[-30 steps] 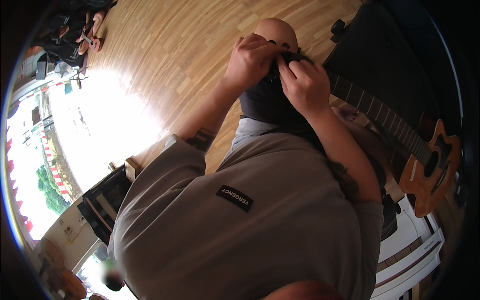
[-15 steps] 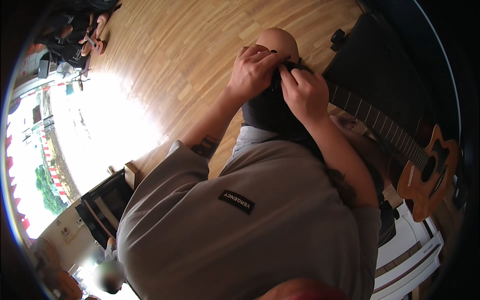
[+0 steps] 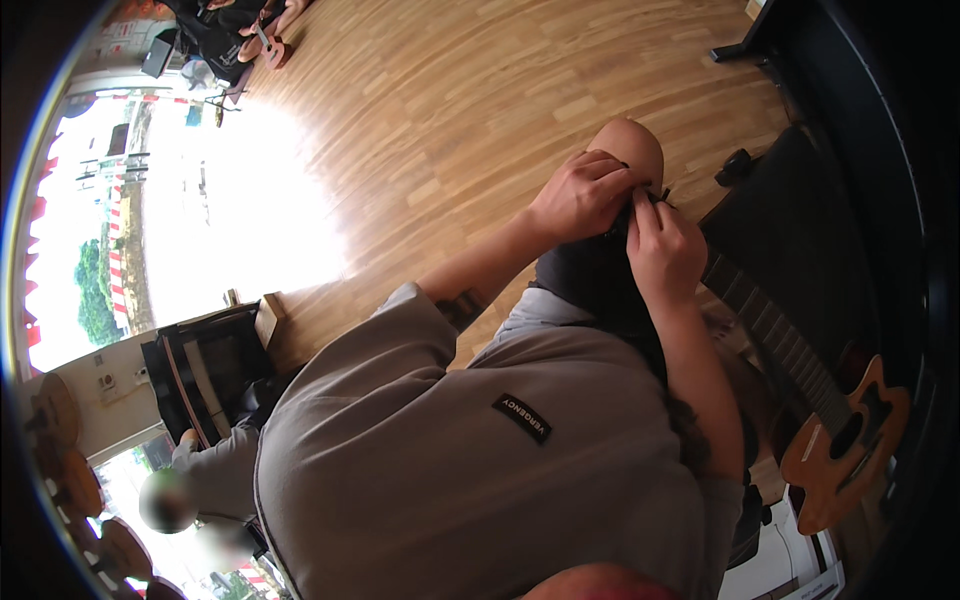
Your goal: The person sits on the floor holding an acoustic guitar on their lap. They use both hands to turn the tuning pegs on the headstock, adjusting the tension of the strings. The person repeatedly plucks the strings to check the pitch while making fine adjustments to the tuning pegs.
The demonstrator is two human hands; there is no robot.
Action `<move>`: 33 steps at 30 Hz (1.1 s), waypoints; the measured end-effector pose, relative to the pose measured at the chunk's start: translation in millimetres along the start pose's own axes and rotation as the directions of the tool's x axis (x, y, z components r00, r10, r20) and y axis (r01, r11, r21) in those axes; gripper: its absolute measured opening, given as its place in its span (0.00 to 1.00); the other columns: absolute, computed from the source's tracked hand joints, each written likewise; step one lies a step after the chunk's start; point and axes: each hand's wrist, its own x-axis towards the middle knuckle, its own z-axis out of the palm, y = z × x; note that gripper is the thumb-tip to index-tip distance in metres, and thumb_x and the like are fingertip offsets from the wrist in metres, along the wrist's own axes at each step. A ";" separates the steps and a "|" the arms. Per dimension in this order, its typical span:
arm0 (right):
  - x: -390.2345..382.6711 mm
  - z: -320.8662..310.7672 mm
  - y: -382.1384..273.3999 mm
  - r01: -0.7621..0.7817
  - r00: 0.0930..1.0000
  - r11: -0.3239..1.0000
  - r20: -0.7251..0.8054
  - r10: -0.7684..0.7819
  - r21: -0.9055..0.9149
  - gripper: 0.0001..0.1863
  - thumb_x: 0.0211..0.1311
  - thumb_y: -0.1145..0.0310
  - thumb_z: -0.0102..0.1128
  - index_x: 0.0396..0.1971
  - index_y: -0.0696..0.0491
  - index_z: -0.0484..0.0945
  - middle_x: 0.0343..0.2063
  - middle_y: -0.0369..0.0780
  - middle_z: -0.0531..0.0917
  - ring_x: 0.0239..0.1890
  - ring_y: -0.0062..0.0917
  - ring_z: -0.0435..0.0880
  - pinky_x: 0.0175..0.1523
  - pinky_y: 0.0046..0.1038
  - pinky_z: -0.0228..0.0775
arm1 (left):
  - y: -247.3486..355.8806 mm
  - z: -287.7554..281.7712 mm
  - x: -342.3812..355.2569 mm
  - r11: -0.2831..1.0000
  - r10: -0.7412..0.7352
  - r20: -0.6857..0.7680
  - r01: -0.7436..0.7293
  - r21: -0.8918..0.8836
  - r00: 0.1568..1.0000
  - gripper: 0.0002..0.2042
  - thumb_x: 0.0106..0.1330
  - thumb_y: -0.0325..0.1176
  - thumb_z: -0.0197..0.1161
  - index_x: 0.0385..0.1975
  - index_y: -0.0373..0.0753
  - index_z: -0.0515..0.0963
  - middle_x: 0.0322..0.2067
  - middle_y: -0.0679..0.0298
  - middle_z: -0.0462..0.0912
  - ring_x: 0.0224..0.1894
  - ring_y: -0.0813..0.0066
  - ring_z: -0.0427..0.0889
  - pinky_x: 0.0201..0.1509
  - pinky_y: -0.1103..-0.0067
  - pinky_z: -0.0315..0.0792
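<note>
An acoustic guitar (image 3: pixel 815 465) with a light wooden body lies at the right. Its dark fretted neck (image 3: pixel 768 318) runs up and left behind my right hand (image 3: pixel 668 245). My left hand (image 3: pixel 585 195) meets the right over my bare knee (image 3: pixel 632 148), fingers bent and pinched together. Between the fingertips shows a small black part (image 3: pixel 655 194) at the head end of the guitar. The fingers cover most of it, so its kind is hard to tell. My right thumb and fingers are closed on it too.
A large dark padded case or seat (image 3: pixel 790 200) stands right of my hands. Wooden floor (image 3: pixel 450 110) stretches ahead. At the far left a person holds a small ukulele (image 3: pixel 276 52). A black bag-like thing (image 3: pixel 215 370) and another person's grey sleeve (image 3: pixel 222 465) are at the lower left.
My view has shifted, so my hands, knee and the guitar appear lower and the hands further right. Both hands stay closed together at the guitar's head end.
</note>
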 end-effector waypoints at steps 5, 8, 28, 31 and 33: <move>1.0 1.9 -0.7 0.002 1.000 1.000 0.013 -0.002 0.011 0.14 0.63 0.67 0.70 0.49 0.48 0.88 0.25 0.32 0.80 0.27 0.25 0.85 0.31 0.32 0.73 | 4.8 0.0 -3.4 1.000 0.006 -0.004 -0.006 0.029 1.000 0.19 0.58 0.25 0.74 0.51 0.43 0.87 0.36 0.59 0.90 0.43 0.58 0.90 0.56 0.64 0.82; -1.8 2.8 0.6 -0.008 1.000 1.000 0.022 0.007 0.021 0.15 0.62 0.67 0.70 0.50 0.48 0.88 0.26 0.32 0.81 0.28 0.26 0.85 0.31 0.32 0.74 | 6.2 -1.6 -2.6 1.000 -0.017 0.033 0.017 0.023 0.999 0.18 0.57 0.26 0.75 0.49 0.43 0.87 0.36 0.59 0.90 0.44 0.57 0.90 0.55 0.64 0.82; -0.8 2.4 -1.2 -0.051 0.999 0.994 -0.004 0.052 0.099 0.16 0.65 0.68 0.69 0.52 0.51 0.86 0.26 0.35 0.82 0.26 0.29 0.87 0.30 0.32 0.79 | 16.5 7.1 -8.2 0.991 -0.129 -0.083 0.126 -0.034 0.988 0.14 0.59 0.24 0.75 0.45 0.38 0.86 0.38 0.56 0.91 0.41 0.55 0.91 0.46 0.67 0.84; -1.4 3.4 -2.6 -0.043 0.999 0.995 -0.014 0.044 0.085 0.14 0.65 0.69 0.68 0.51 0.51 0.85 0.25 0.34 0.82 0.26 0.28 0.87 0.30 0.32 0.79 | 15.5 4.9 -7.2 0.990 -0.138 -0.051 0.137 -0.028 0.989 0.13 0.60 0.25 0.74 0.45 0.38 0.86 0.39 0.57 0.91 0.43 0.56 0.91 0.47 0.67 0.85; -0.2 2.1 0.0 -0.031 1.000 0.996 0.000 0.031 0.081 0.14 0.66 0.69 0.67 0.50 0.51 0.86 0.25 0.34 0.82 0.26 0.27 0.87 0.31 0.32 0.79 | 12.4 5.8 -6.6 0.987 -0.155 -0.056 0.152 -0.050 0.986 0.11 0.61 0.25 0.74 0.44 0.39 0.86 0.41 0.59 0.92 0.44 0.57 0.92 0.50 0.67 0.85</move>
